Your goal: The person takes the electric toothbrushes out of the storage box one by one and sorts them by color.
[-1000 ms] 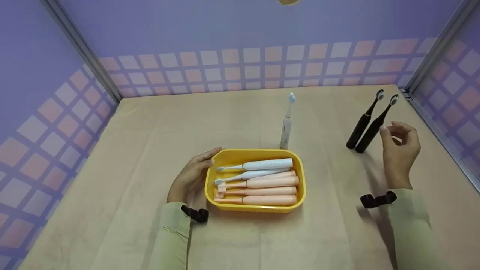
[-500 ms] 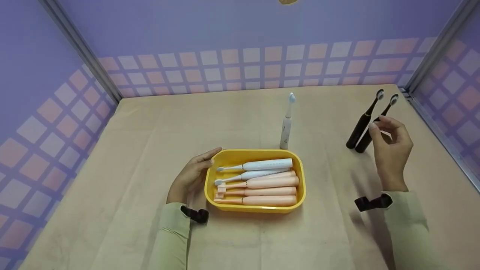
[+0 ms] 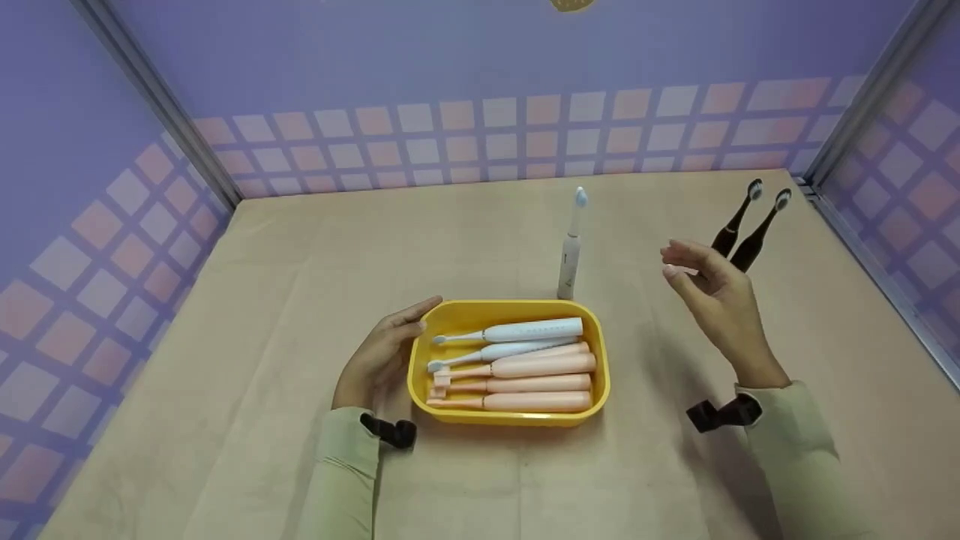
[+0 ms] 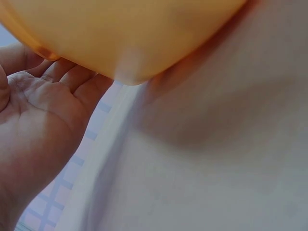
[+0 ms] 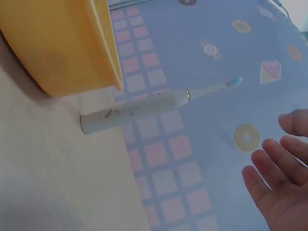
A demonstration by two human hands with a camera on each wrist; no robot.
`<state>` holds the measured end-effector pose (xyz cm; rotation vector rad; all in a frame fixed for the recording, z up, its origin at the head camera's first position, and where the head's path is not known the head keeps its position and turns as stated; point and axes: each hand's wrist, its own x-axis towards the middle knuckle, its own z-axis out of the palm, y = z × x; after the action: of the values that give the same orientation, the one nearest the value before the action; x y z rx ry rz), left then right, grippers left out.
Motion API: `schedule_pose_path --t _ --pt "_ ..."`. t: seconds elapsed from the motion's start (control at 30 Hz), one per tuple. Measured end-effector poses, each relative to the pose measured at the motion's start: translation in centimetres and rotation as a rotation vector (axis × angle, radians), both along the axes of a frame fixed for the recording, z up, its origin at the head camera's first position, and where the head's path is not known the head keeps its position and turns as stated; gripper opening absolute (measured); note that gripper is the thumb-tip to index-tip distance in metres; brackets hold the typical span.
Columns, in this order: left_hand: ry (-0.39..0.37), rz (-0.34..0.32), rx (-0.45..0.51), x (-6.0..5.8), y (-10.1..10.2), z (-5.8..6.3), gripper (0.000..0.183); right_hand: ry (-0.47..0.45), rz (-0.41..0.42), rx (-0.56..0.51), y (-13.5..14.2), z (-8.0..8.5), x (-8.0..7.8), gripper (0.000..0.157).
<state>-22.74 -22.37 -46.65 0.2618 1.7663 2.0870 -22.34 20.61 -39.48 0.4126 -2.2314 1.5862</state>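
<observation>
A yellow bin (image 3: 510, 418) stands in the middle of the table, with several electric toothbrushes lying in it: white ones (image 3: 534, 330) at the back and pink ones (image 3: 538, 401) in front. My left hand (image 3: 381, 346) holds the bin's left end, thumb at the rim and fingers along the outer wall (image 4: 134, 38). Just behind the bin a white electric toothbrush (image 3: 570, 262) stands upright. To its right my right hand (image 3: 716, 304) is raised, holding nothing, its fingers apart in the right wrist view. Two black electric toothbrushes (image 3: 750, 244) stand behind that hand, which hides their lower parts.
A cream cloth (image 3: 300, 262) covers the table. Purple walls with pink and white squares (image 3: 457, 142) rise at the back and both sides, joined by grey metal posts (image 3: 161, 105) at the corners.
My right hand has moved left, away from the black toothbrushes and towards the upright white one, and its fingers have spread. The left hand and the bin stay put.
</observation>
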Motion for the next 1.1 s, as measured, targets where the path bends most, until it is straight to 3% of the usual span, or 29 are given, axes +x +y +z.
schedule_pose_path --t 0.2,0.63,0.83,1.1 --pt "-0.004 -0.001 0.001 0.0 0.1 0.0 0.052 -0.066 0.121 0.182 -1.4 0.5 -0.2 0.037" --pt "-0.010 0.002 -0.009 0.1 0.0 0.1 0.052 -0.223 0.507 0.381 -5.1 1.1 -1.2 0.036" --pt "0.017 -0.008 -0.022 -0.2 -0.1 -0.1 0.052 -0.286 0.583 0.485 -6.4 1.2 -2.2 0.035" --pt "0.012 -0.003 0.004 -0.2 0.0 -0.1 0.053 -0.304 0.601 0.615 -8.4 1.4 -3.0 0.036"
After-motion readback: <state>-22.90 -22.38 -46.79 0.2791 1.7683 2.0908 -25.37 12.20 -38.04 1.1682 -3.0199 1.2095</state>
